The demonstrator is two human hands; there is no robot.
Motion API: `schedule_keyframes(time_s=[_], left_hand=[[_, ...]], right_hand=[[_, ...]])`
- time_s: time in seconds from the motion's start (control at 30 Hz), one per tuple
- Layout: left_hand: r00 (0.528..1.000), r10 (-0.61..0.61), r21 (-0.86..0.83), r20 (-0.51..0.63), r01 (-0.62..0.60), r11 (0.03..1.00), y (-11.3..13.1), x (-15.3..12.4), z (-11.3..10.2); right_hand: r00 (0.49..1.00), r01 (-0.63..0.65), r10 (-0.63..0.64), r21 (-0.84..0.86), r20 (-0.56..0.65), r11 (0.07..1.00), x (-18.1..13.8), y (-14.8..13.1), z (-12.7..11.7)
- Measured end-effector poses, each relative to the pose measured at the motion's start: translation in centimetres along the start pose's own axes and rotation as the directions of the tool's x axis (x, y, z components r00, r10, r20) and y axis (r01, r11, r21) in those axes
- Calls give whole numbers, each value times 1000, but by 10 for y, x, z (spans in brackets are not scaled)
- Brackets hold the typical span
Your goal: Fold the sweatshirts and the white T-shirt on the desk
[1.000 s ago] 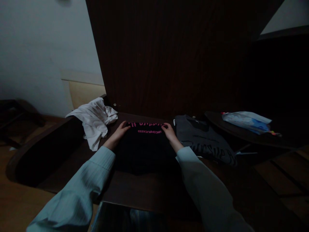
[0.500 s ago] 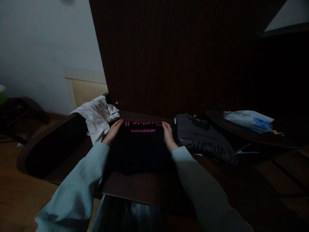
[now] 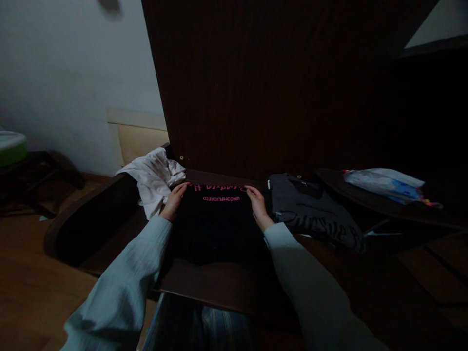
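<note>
A black folded garment, seemingly a T-shirt (image 3: pixel 219 229), lies on the dark wooden seat (image 3: pixel 204 285) with pink lettering along its far edge, upside down to me. My left hand (image 3: pixel 175 201) is closed on its far left corner, thumb and fingertips at the edge. At the far right corner my right hand (image 3: pixel 258 204) pinches the cloth in the same way. Close to the right hand rests a dark grey folded garment (image 3: pixel 310 207) with black lettering. A crumpled white cloth (image 3: pixel 155 178) drapes over the armrest near my left hand.
The seat's tall dark wooden back (image 3: pixel 263 97) rises behind the clothes. A curved wooden armrest (image 3: pixel 58 239) bounds the left side. On the right armrest lies a plastic packet (image 3: pixel 383 184). A green tub (image 3: pixel 12 148) stands on a dark stool at far left.
The whole view has shifted slightly, so things appear further right. Both hands stay at the black garment's far corners, their fingertips a little more curled over the edge.
</note>
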State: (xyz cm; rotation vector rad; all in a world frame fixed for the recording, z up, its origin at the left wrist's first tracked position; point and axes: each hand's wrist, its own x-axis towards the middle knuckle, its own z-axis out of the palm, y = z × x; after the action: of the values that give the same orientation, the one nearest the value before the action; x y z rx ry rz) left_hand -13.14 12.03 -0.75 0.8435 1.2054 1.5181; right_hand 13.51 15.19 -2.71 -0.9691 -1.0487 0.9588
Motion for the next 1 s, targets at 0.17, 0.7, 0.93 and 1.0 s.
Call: schedule_keyframes(time_s=[0.17, 0.7, 0.93, 1.0], left_hand=[[1000, -24, -60, 15, 25, 998, 0, 0, -1], [1000, -15, -2, 16, 15, 1000, 5, -4, 2], [999, -28, -42, -25, 27, 999, 7, -3, -1], [997, -21, -51, -68, 18, 999, 8, -2, -1]], right_hand=[[999, 33, -33, -27, 12, 999, 3, 2, -2], [1000, 17, -16, -41, 22, 999, -1, -1, 1], [997, -38, 36, -27, -69, 999, 4, -1, -4], [995, -45, 43, -24, -88, 999, 5, 0, -6]])
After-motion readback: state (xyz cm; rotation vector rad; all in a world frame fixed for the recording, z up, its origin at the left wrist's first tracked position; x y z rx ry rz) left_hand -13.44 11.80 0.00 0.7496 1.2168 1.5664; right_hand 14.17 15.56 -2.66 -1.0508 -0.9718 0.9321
